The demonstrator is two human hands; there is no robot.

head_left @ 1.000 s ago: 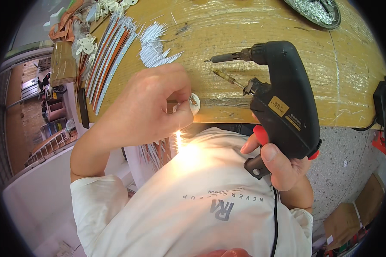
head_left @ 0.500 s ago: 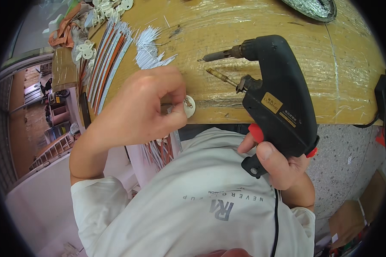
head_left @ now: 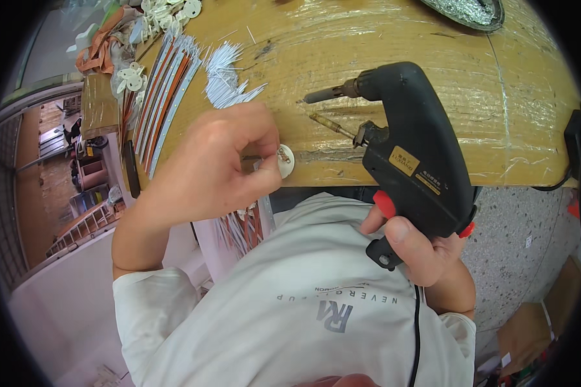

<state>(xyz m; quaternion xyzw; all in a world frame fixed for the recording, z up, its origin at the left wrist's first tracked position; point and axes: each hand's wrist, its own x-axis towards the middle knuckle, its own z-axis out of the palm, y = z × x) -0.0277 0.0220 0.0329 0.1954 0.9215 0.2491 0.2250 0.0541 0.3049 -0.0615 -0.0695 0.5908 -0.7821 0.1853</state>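
My left hand [head_left: 216,161] is closed in a pinch over the table's near edge. From its fingertips sticks out a small round white disc [head_left: 286,162] with coppery metal bits on its face; the fingers hide part of it. In my right hand [head_left: 426,248] is a black soldering gun [head_left: 426,145] with a red trigger, gripped by its handle. Its grey-sleeved tip [head_left: 329,95] and the brass solder feed tube [head_left: 332,124] point left, above the table and apart from the disc. A black cord [head_left: 417,335] hangs from the handle.
On the tape-covered wooden table [head_left: 497,129], a pile of short white wires [head_left: 226,80] lies beyond my left hand. Orange, grey and white strips [head_left: 164,103] lie left of it, near more white discs [head_left: 171,13]. A dish of silvery scraps [head_left: 465,11] stands at the far right.
The soldering gun has tilted a little, its tip dropping slightly toward the disc. My left hand keeps its pinch on the disc almost unmoved.
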